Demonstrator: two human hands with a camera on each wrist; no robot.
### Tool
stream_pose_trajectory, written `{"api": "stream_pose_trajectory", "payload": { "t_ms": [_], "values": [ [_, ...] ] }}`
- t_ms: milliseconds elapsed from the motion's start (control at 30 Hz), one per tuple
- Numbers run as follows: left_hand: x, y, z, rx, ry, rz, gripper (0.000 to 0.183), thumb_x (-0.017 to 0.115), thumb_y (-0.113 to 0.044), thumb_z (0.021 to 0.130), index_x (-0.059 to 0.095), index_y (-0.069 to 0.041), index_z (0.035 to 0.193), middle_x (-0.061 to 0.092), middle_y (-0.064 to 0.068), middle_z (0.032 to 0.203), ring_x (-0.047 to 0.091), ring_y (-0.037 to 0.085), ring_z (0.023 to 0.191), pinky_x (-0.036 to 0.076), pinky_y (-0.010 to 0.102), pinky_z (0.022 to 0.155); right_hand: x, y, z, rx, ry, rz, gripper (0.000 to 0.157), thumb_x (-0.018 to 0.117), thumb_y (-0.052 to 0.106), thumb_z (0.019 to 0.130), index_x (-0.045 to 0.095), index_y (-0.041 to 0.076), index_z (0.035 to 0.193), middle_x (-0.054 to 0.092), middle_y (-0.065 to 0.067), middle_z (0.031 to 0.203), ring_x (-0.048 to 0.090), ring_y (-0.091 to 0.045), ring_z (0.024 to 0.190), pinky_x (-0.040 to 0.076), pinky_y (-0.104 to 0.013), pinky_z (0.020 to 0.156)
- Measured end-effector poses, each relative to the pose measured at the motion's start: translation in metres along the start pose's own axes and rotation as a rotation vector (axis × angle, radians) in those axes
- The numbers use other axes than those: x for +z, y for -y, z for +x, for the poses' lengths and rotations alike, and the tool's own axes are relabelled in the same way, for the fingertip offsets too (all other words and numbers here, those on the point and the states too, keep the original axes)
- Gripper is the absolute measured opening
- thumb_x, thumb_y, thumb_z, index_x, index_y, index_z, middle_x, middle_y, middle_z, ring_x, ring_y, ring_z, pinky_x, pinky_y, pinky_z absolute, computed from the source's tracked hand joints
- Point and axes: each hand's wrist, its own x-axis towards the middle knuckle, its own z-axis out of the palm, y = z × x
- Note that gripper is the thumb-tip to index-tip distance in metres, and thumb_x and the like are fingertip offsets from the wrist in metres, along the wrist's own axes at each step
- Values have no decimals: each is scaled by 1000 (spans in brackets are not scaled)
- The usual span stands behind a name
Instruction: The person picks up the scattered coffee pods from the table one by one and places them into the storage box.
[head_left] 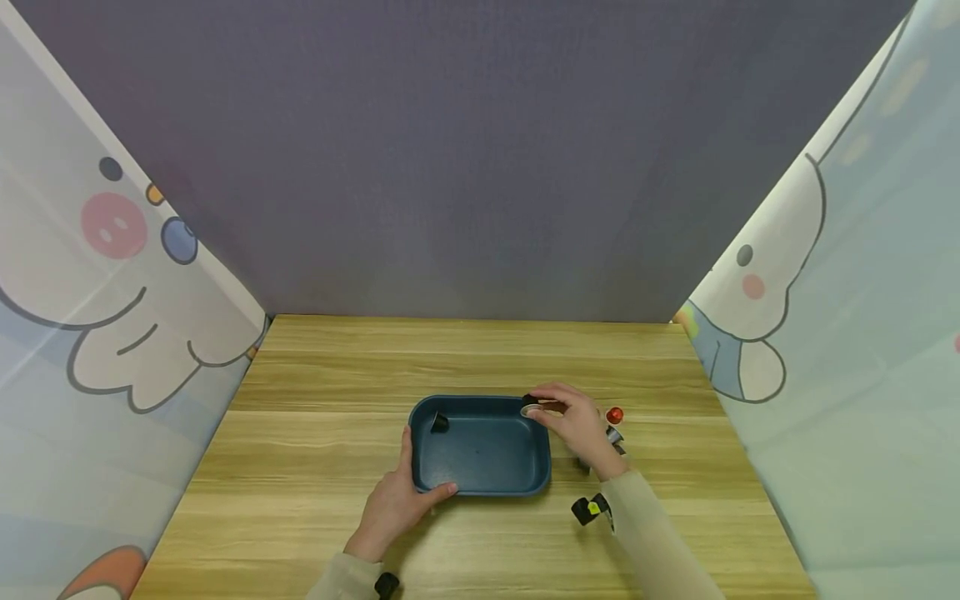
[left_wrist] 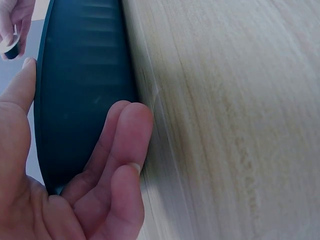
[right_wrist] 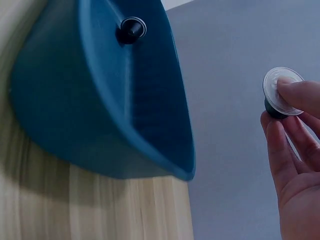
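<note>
A dark blue tray (head_left: 480, 490) lies on the wooden table, with one black coffee capsule (head_left: 440, 423) inside near its far left corner. My left hand (head_left: 397, 504) holds the tray's near left corner, the thumb on the front rim and a finger along the left side. Some of its other fingers lie curled against the tray wall in the left wrist view. Over the tray's far right corner, my right hand (head_left: 573, 423) pinches a dark coffee capsule (right_wrist: 280, 92) between thumb and fingers. That capsule has a pale foil lid, which the thumb presses.
To the tray's right lie a red capsule (head_left: 615, 415) and a silvery capsule (head_left: 614, 435), with others partly hidden by the right hand. Black capsules (head_left: 583, 511), one marked yellow-green, lie beside the right sleeve. A grey panel (head_left: 465, 167) stands behind the table.
</note>
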Motion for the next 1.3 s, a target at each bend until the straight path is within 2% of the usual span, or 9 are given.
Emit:
{"api": "stream_pose_trajectory", "payload": {
  "t_ms": [100,267,400,533,667,733,900,1100,1300],
  "values": [
    [0,0,0,4,-2,5,129,78,-64,74,-1,-9,161,52,5,62,48,18,53,36,36,49,5,-1,7,-1,19,-12,33,78,11,86,72,4,118,66,-10,119,67,-26,102,54,-42,86],
    [0,0,0,0,-6,13,130,78,-64,74,-1,-9,161,56,8,65,50,19,55,38,36,51,10,4,19,-44,47,8,33,78,16,87,73,4,117,67,-6,118,65,-23,102,52,-51,87],
    [0,1,1,-3,-7,13,129,78,-65,74,1,-9,161,60,13,71,53,20,58,40,38,52,16,7,28,-73,58,-29,32,77,17,88,73,8,119,67,-5,120,66,-22,102,53,-46,87],
    [1,2,1,1,-14,21,129,78,-66,73,2,-8,161,63,17,77,56,21,61,42,39,54,20,13,36,-51,91,-72,39,74,20,90,69,10,127,64,-5,126,66,-20,104,51,-41,91],
    [1,2,1,2,-17,25,130,78,-66,73,3,-8,161,64,19,79,58,22,62,42,40,54,25,17,44,-49,117,-97,39,72,24,92,68,12,129,63,-5,129,66,-20,105,50,-43,93],
    [0,2,2,2,-17,24,130,78,-66,73,2,-8,161,65,20,81,59,24,63,43,40,55,29,16,48,-75,118,-102,37,72,24,92,69,12,127,64,-5,128,66,-19,104,51,-43,91],
    [1,2,3,-4,-20,25,129,78,-66,73,3,-8,161,66,22,85,62,26,67,46,42,58,39,13,56,-121,123,-79,36,74,23,91,71,10,124,66,-6,125,65,-20,107,52,-39,88],
    [1,2,4,-11,-9,19,129,78,-66,73,2,-8,161,66,19,82,61,25,65,45,41,57,53,9,63,-132,181,-18,34,74,18,91,70,7,123,65,-8,125,64,-23,110,52,-34,88],
    [0,2,4,-6,3,16,130,77,-66,74,1,-8,160,64,15,75,59,22,61,44,40,55,67,7,70,-150,220,-38,32,75,12,90,71,5,121,67,-8,122,65,-21,107,52,-33,88]
  ]
}}
